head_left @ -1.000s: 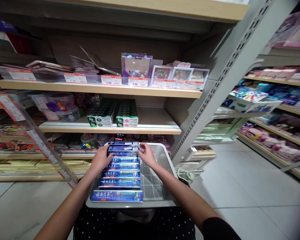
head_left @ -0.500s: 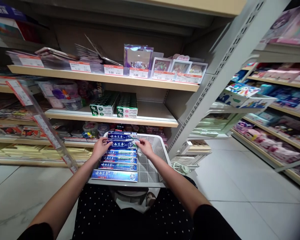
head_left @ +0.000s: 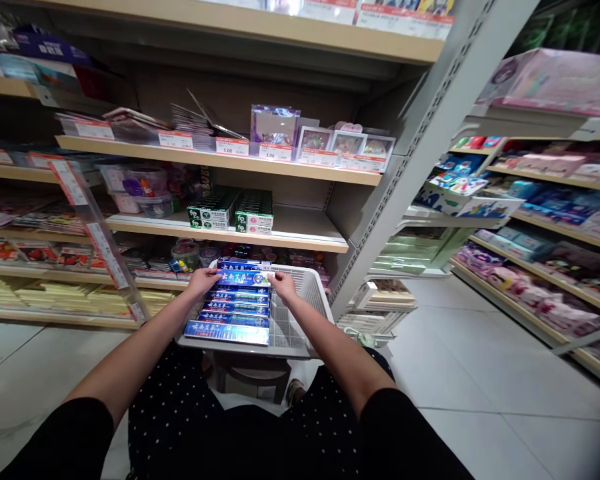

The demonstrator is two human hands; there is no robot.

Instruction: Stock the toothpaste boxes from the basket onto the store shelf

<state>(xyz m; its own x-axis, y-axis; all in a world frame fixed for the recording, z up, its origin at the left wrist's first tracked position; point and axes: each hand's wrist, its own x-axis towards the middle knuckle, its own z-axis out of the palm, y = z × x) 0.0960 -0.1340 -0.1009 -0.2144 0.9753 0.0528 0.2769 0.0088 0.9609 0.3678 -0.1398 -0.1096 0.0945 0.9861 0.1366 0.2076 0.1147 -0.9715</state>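
Shelving (head_left: pixel 180 157): green-and-white boxes (head_left: pixel 209 217) are displayed.
Basket (head_left: pixel 287 327): its left side is filled with blue boxes (head_left: pixel 227 331).
Left hand (head_left: pixel 203 283), right hand (head_left: pixel 283 287): the held box (head_left: pixel 243 278) is gripped by its ends.
Held box: at the basket's far end, apparently being positioned; level, two-handed control is called for next.

On a wood-edged shelf (head_left: pixel 205 160), a purple-edged pack (head_left: pixel 275 125) is displayed left of three white-framed boxes (head_left: pixel 349 142) (price label (head_left: pixel 277 153) at the pack: 3.00). Clear tubs (head_left: pixel 153 197) are stacked one level lower, at left. A patterned carton (head_left: pixel 447 198) is shelved farther right.
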